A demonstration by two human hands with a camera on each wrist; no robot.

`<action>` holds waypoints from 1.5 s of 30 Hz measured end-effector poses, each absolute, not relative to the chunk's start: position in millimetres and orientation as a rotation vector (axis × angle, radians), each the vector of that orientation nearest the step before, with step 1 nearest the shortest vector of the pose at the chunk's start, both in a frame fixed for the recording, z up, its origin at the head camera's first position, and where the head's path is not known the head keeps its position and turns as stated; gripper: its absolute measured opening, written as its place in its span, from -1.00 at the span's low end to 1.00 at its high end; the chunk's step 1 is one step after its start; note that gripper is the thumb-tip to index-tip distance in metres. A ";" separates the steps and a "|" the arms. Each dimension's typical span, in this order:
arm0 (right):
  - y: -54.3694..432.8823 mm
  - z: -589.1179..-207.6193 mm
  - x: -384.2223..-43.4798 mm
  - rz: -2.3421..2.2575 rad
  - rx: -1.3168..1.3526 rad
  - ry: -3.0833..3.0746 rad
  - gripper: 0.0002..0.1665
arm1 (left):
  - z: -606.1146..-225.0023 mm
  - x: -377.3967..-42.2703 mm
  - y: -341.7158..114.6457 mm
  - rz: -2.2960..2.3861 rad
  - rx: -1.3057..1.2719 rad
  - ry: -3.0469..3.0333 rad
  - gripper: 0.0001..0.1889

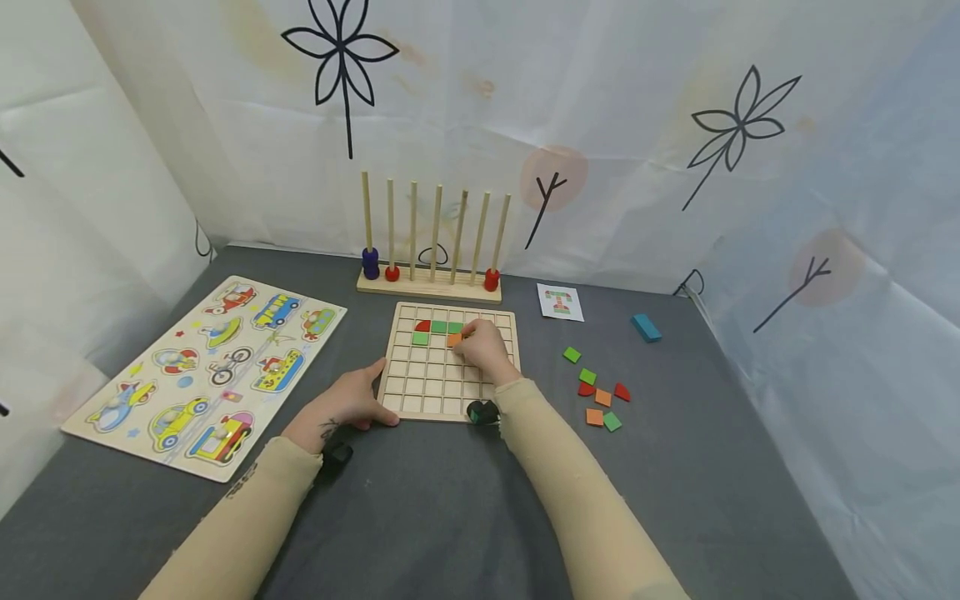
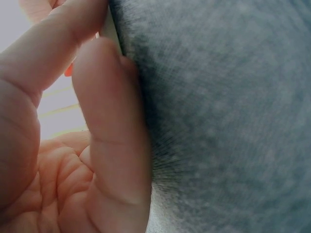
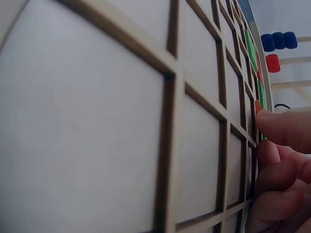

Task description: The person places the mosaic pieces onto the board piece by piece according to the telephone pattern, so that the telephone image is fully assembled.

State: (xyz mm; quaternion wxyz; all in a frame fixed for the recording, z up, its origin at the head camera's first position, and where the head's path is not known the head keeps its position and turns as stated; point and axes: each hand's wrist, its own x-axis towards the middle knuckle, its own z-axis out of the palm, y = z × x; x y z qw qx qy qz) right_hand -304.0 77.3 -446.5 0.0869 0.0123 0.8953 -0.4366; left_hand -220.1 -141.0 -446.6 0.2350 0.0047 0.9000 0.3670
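A square wooden grid board [image 1: 427, 388] lies on the dark table in the head view. My right hand [image 1: 486, 348] is over its upper right part, pinching an orange square tile [image 1: 454, 341] between thumb and fingertips at a cell below the green row. In the right wrist view that orange tile [image 3: 258, 105] shows beside the thumb. A red rounded piece [image 1: 423, 326] and green tiles [image 1: 437, 327] sit in upper cells, with another green tile [image 1: 420, 338] below the red one. My left hand [image 1: 352, 400] touches the board's lower left corner, thumb and index finger spread along two edges.
Several loose green, red and orange tiles [image 1: 602, 397] lie right of the board. Behind them are a pattern card [image 1: 560, 302] and a blue block [image 1: 646, 327]. A peg rack [image 1: 429, 287] with beads stands at the back; a vehicle puzzle [image 1: 247, 392] lies left.
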 end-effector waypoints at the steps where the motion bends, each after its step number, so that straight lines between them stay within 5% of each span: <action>1: 77.4 -446.5 -303.7 -1.294 0.035 2.672 -0.61 | -446.6 -220.4 -140.8 1.007 0.011 2.468 0.19; 13: 98.8 -435.6 -296.7 -1.646 -0.047 2.447 -0.46 | -447.6 -220.7 -140.6 1.019 -0.006 2.457 0.20; 24: 167.6 -429.2 -263.3 -1.870 -0.094 2.302 -0.40 | -446.5 -219.5 -140.5 1.021 -0.006 2.467 0.20; 36: 275.9 -432.1 -211.6 -1.764 0.167 2.462 -0.41 | -446.6 -220.2 -140.6 0.995 0.000 2.460 0.19; 45: 305.1 -441.4 -199.9 -1.428 0.268 2.675 -0.50 | -445.5 -220.7 -139.2 0.998 0.008 2.459 0.17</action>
